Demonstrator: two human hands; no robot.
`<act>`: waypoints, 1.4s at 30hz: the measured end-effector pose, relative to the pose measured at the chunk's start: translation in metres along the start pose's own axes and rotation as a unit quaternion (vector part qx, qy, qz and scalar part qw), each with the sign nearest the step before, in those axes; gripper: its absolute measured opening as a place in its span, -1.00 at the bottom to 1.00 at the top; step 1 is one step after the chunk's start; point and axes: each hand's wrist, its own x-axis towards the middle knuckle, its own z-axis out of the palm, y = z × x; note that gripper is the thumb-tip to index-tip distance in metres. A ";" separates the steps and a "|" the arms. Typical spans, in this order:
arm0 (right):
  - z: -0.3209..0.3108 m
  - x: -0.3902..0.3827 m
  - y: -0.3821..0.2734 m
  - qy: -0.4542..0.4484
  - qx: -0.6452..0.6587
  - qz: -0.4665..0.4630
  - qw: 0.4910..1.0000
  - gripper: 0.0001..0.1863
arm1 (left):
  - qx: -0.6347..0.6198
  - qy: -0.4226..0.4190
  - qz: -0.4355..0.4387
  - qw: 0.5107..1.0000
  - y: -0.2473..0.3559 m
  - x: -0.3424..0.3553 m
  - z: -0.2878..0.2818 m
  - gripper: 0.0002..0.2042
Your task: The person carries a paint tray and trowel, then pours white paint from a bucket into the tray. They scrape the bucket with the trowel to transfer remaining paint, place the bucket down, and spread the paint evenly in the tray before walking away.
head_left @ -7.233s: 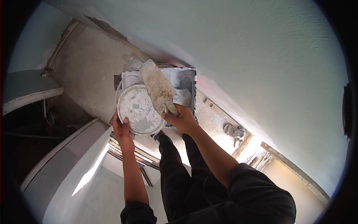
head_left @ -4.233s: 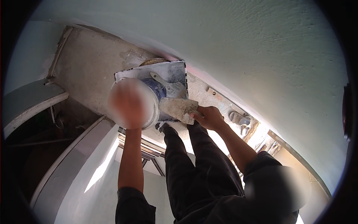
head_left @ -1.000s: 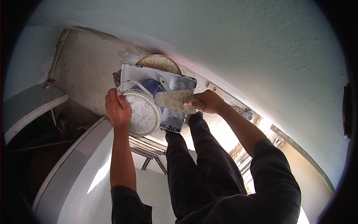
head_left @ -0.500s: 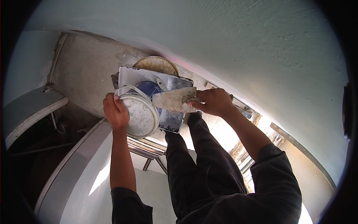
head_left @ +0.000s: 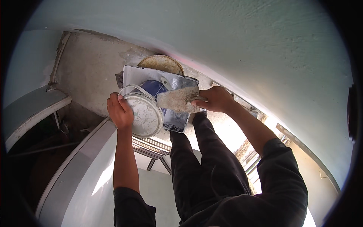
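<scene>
My left hand (head_left: 120,110) is closed on the edge of a tilted blue-and-white bucket (head_left: 143,115). A whitish, stained round face of the bucket points toward me, its thin white handle arching beside my fingers. Part of the blue side (head_left: 153,87) shows over a paint tray (head_left: 137,74) streaked with white and dark paint. My right hand (head_left: 216,99) grips a trowel (head_left: 177,100) by its handle. The wide blade, crusted with dried grey-white material, lies across the bucket's right side, above the tray; whether it touches the bucket I cannot tell.
A round, crusted tan lid or disc (head_left: 162,64) is behind the tray, near the pale green wall (head_left: 242,41). Dusty concrete floor (head_left: 92,62) spreads to the far left. A low ledge (head_left: 75,164) borders a dark recess on the left. My legs (head_left: 211,159) stand close to the tray.
The whole scene has shifted slightly right in view. Both hands keep their grips, and the trowel stays over the tray beside the bucket with little visible movement.
</scene>
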 end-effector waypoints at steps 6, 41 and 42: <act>0.029 0.006 0.016 0.007 0.105 0.009 0.994 -0.42 | -0.014 0.001 0.000 1.000 0.003 0.003 0.001 -0.65; 0.003 0.012 0.010 0.010 -0.074 -0.034 0.997 -0.36 | 0.001 0.016 0.058 0.998 -0.004 0.006 0.003 -0.79; 0.009 0.013 0.011 -0.002 -0.054 -0.022 0.998 -0.35 | 0.005 0.016 0.058 0.998 -0.004 0.007 0.003 -0.79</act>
